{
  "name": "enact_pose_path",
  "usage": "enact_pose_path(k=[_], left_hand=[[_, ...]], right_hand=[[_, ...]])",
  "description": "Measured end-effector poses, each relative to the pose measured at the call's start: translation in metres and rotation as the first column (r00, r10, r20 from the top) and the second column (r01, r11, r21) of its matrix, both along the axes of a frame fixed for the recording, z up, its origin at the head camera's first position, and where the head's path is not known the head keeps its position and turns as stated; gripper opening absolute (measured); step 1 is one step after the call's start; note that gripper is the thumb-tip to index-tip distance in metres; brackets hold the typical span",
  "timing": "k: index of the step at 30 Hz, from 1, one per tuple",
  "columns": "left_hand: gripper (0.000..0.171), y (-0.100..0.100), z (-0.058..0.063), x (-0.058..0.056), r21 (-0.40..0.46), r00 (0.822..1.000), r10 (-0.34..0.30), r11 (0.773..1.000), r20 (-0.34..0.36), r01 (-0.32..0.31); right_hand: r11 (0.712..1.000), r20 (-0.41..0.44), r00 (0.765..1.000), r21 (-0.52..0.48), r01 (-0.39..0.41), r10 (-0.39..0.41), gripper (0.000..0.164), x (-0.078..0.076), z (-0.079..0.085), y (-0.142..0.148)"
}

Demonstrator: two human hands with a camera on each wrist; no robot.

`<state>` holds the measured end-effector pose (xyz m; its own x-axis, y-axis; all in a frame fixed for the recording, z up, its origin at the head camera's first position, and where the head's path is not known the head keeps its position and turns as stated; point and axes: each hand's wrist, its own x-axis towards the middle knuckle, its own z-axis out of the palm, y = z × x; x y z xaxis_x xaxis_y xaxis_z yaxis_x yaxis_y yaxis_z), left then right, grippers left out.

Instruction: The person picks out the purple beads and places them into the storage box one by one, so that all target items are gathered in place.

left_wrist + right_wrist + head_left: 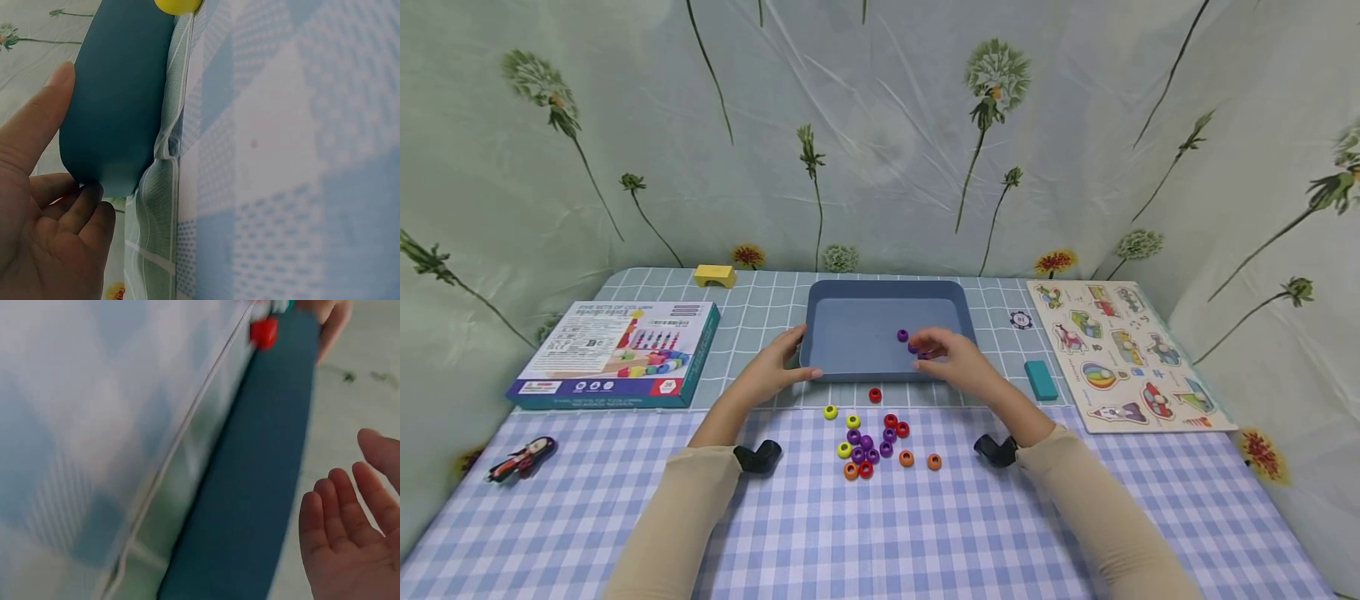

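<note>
A blue-grey tray (pixel 857 333) lies on the far side of the table. My left hand (pixel 767 368) holds its front left corner, thumb at the front rim and fingers along the left side. In the left wrist view, the curled fingertips (pixel 90 194) meet the tray's corner. Over the tray's front right part, my right hand (pixel 958 360) has loosely bent fingers, and the right wrist view shows its palm bare. Purple beads (pixel 902 335) lie in the tray by those fingertips, partly hidden. Nearer me are several loose beads: yellow (pixel 831 412), red (pixel 875 395), purple (pixel 867 442) and orange (pixel 934 462).
A boxed toy set (pixel 617 354) lies left, with a small figure (pixel 523 458) in front and a yellow block (pixel 715 276) behind. To the right are a teal block (pixel 1041 380), a wooden picture puzzle board (pixel 1123 354) and a round chip (pixel 1021 320).
</note>
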<state>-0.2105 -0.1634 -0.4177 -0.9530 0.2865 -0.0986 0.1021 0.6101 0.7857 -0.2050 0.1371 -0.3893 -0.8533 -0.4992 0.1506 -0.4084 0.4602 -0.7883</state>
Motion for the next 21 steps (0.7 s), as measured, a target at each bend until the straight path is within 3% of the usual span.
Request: enact_pose_path(k=[4,9,14,21], left_hand=[[0.085,0.0,-0.001,0.0,-0.001,1.0,0.005,1.0,0.0,-0.005],[0.085,0.001,-0.002,-0.001,-0.008,1.0,0.013,1.0,0.0,-0.013],[0.085,0.001,-0.002,-0.001,-0.012,1.0,0.019,1.0,0.004,-0.019],[0.086,0.001,-0.002,0.0,-0.023,1.0,0.021,1.0,0.009,-0.021]], right_hand=[[0.991,-0.037,0.991,-0.024,-0.131,0.13,0.035,0.022,-0.001,-0.005],[0.972,0.018,0.972,0.027,-0.234,0.234,0.032,0.042,-0.011,-0.011],[0.951,0.077,0.954,0.086,-0.296,0.29,0.027,0.049,-0.021,-0.017],[0.928,0.043,0.947,0.189,-0.32,0.318,0.022,0.05,-0.026,-0.02]])
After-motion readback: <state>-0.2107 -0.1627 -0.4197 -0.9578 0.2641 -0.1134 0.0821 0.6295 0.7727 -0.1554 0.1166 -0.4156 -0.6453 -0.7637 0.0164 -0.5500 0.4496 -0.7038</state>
